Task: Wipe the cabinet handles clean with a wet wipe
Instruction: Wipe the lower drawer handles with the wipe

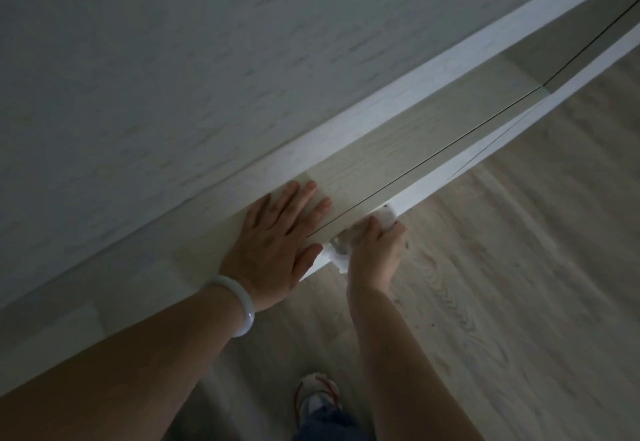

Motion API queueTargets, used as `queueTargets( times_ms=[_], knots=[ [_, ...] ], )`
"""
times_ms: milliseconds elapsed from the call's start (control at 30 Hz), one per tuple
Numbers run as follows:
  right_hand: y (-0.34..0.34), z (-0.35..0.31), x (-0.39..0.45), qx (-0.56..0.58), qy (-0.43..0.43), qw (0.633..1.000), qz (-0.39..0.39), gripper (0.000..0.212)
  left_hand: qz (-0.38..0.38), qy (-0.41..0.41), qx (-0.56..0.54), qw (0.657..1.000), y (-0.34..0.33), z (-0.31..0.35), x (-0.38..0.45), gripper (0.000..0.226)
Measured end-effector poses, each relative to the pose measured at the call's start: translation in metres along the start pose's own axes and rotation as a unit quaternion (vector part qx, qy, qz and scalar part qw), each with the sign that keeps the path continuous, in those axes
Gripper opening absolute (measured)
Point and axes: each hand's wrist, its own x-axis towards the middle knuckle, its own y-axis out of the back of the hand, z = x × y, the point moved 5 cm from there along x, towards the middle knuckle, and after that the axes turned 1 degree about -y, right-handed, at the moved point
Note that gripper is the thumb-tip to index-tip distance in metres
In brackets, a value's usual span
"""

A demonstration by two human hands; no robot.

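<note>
Wiping is judged under way, remainder unknowable: the wet wipe (337,257) is clamped in the right hand (375,250) around a partly hidden handle (337,243) on the cabinet (398,142) front, while the left hand (277,243) is laid flat, fingers spread, on top.

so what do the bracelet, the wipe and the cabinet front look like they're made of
Pale white bangle: smooth and glossy, likely jade or glass. Crumpled white wet wipe: soft, creased cloth-like sheet. Light cabinet front: matt wood-grain pattern, maybe laminate rather than solid wood.
</note>
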Motion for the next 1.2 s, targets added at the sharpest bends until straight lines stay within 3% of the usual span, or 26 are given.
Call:
queueTargets(
  times_ms=[167,333,433,600,767,900,1067,1200],
  knots=[
    [-0.011,0.019,-0.027,0.031,-0.038,0.994,-0.097,0.016,-0.008,0.006,-0.008,1.000,0.000,0.000,0.000,0.058],
    [-0.007,0.021,-0.003,0.074,-0.053,0.992,-0.091,0.022,-0.013,0.003,-0.007,1.000,0.000,0.000,0.000,0.058],
    [-0.017,0.028,-0.025,0.089,-0.079,0.984,-0.134,0.017,-0.010,0.002,-0.012,1.000,0.001,0.000,0.000,0.057],
    [-0.017,0.036,-0.025,0.083,-0.105,0.971,-0.197,0.034,-0.012,0.004,-0.014,1.000,0.001,0.000,0.000,0.058],
    [-0.012,0.035,-0.030,0.192,-0.132,0.946,-0.225,0.015,-0.014,0.005,-0.014,1.000,0.002,0.000,0.000,0.059],
    [-0.009,0.034,-0.028,0.179,-0.131,0.944,-0.246,0.010,-0.011,0.009,-0.016,1.000,0.001,0.000,0.000,0.058],
    [0.002,0.028,-0.009,0.128,-0.118,0.951,-0.256,0.006,0.000,0.009,-0.019,1.000,0.001,0.000,0.000,0.058],
    [-0.009,0.036,-0.023,0.111,-0.136,0.969,-0.173,0.012,0.004,0.012,-0.019,1.000,0.001,0.000,0.000,0.058]
  ],
)
